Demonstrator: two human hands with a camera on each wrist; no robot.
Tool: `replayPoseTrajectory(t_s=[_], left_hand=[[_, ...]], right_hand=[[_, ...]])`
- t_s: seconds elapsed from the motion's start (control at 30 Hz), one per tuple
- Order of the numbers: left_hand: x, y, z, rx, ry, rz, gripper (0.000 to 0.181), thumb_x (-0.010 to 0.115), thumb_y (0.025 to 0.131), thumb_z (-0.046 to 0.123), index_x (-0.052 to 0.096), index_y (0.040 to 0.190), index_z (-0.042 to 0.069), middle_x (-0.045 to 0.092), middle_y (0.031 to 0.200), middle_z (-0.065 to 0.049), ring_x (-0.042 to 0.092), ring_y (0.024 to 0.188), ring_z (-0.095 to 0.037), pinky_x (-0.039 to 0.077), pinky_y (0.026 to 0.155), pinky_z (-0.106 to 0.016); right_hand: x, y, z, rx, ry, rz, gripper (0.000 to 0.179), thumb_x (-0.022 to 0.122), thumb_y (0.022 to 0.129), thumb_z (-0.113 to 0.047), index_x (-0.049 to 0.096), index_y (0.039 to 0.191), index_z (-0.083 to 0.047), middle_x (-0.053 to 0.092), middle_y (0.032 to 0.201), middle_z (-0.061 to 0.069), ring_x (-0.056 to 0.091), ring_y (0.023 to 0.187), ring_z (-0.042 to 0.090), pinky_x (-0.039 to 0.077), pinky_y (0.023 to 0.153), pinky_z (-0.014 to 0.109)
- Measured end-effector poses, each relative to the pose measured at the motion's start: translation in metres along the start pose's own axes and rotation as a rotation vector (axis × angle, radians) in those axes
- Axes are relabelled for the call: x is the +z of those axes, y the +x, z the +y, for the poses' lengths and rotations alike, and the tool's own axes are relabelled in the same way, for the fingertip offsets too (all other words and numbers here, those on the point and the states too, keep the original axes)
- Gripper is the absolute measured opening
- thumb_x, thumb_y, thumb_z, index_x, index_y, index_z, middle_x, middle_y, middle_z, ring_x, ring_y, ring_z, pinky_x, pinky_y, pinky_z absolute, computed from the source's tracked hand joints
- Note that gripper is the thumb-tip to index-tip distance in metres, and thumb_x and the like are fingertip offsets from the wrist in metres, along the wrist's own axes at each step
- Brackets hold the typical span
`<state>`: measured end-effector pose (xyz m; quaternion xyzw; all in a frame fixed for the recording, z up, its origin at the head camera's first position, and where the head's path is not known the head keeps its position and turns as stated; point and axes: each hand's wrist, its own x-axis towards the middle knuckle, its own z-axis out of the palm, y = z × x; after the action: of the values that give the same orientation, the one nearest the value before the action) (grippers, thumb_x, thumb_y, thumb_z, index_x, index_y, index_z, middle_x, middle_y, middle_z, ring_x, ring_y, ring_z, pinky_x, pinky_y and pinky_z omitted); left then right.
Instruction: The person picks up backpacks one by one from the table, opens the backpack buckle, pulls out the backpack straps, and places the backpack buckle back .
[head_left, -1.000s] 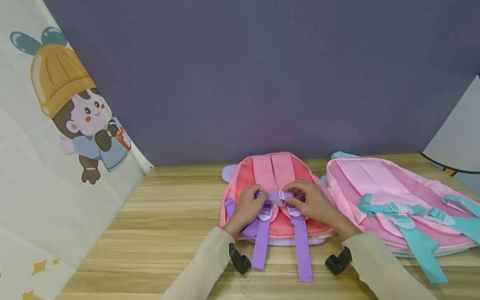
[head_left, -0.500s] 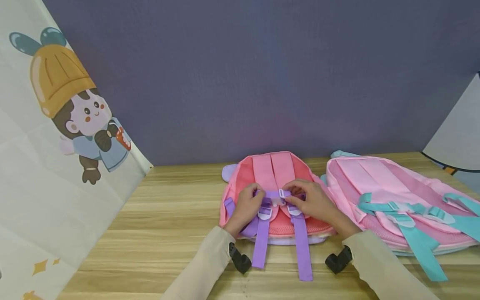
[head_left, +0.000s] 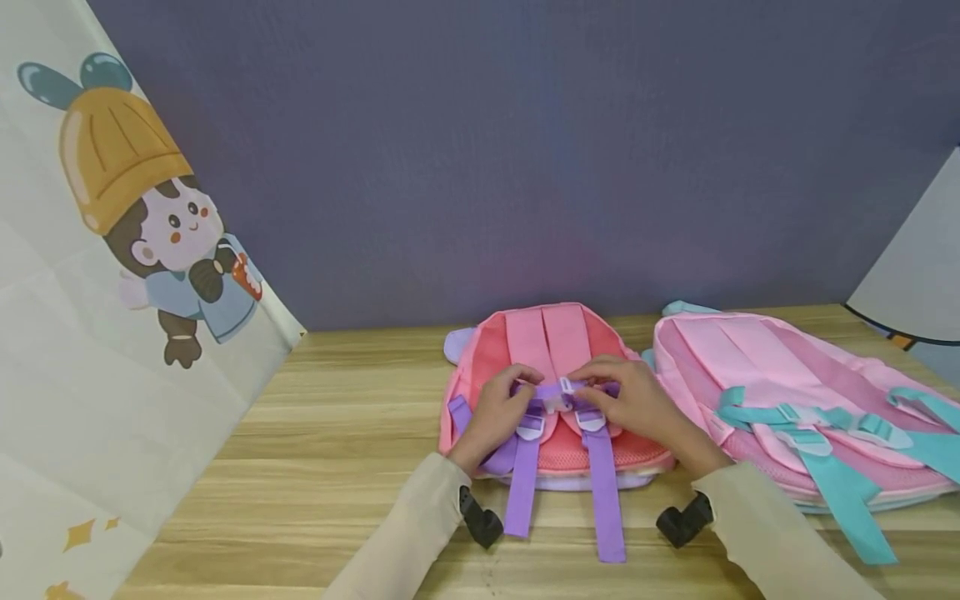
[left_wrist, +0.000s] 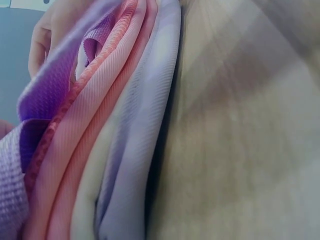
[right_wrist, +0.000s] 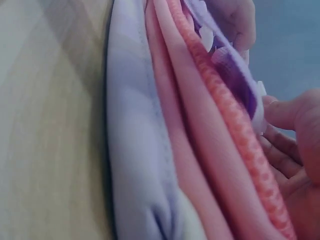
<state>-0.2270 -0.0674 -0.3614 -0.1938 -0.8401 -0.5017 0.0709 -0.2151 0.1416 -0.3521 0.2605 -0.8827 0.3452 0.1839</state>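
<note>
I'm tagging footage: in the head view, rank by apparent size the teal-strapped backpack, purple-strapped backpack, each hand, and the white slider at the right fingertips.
1. Teal-strapped backpack, even cut by the frame's edge
2. Purple-strapped backpack
3. Left hand and right hand: too alike to rank
4. White slider

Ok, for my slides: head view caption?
Left grip holding the coral backpack's purple strap, right grip pinching its white slider.

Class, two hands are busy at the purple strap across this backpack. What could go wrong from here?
The white slider is small, so it might slip from the fingers of the right hand.

A loose purple end hangs near the black wrist device and could snag on it.
</note>
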Motion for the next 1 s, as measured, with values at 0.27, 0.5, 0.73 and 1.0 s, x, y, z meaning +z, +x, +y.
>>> replayPoseTrajectory(t_s=[0.27, 0.5, 0.73, 1.0], left_hand=[[0.000, 0.000, 0.000, 0.012, -0.053, -0.007, 0.022, 0.047, 0.093, 0.011, 0.067, 0.103, 0.010, 0.066, 0.103, -0.007, 0.056, 0.093, -0.015, 0.043, 0.084, -0.029], [0.001, 0.002, -0.002, 0.014, -0.069, -0.013, 0.024, 0.045, 0.097, 0.015, 0.067, 0.106, 0.010, 0.066, 0.100, -0.007, 0.053, 0.087, -0.011, 0.042, 0.081, -0.028], [-0.001, 0.001, 0.000, -0.009, -0.040, -0.038, 0.023, 0.046, 0.098, 0.018, 0.066, 0.107, 0.012, 0.064, 0.094, -0.005, 0.053, 0.085, -0.011, 0.043, 0.080, -0.029], [-0.002, 0.001, 0.000, -0.023, -0.052, -0.046, 0.026, 0.042, 0.100, 0.019, 0.064, 0.107, 0.008, 0.063, 0.093, -0.007, 0.054, 0.087, -0.013, 0.043, 0.083, -0.029]], right_hand=[[-0.010, 0.003, -0.004, -0.099, -0.028, 0.021, 0.016, 0.072, 0.081, -0.006, 0.073, 0.097, -0.009, 0.070, 0.095, 0.002, 0.066, 0.092, 0.023, 0.053, 0.081, 0.044], [-0.022, 0.004, -0.008, -0.104, -0.071, 0.065, 0.016, 0.071, 0.082, -0.003, 0.074, 0.096, -0.009, 0.072, 0.094, 0.003, 0.067, 0.090, 0.024, 0.054, 0.079, 0.044], [-0.030, 0.006, -0.003, -0.148, -0.058, 0.119, 0.017, 0.072, 0.080, 0.001, 0.075, 0.093, -0.009, 0.072, 0.089, 0.000, 0.065, 0.082, 0.017, 0.054, 0.072, 0.030], [-0.045, 0.005, -0.002, -0.063, -0.097, 0.102, 0.016, 0.072, 0.081, -0.002, 0.074, 0.095, -0.010, 0.071, 0.096, 0.005, 0.065, 0.095, 0.027, 0.053, 0.082, 0.047]])
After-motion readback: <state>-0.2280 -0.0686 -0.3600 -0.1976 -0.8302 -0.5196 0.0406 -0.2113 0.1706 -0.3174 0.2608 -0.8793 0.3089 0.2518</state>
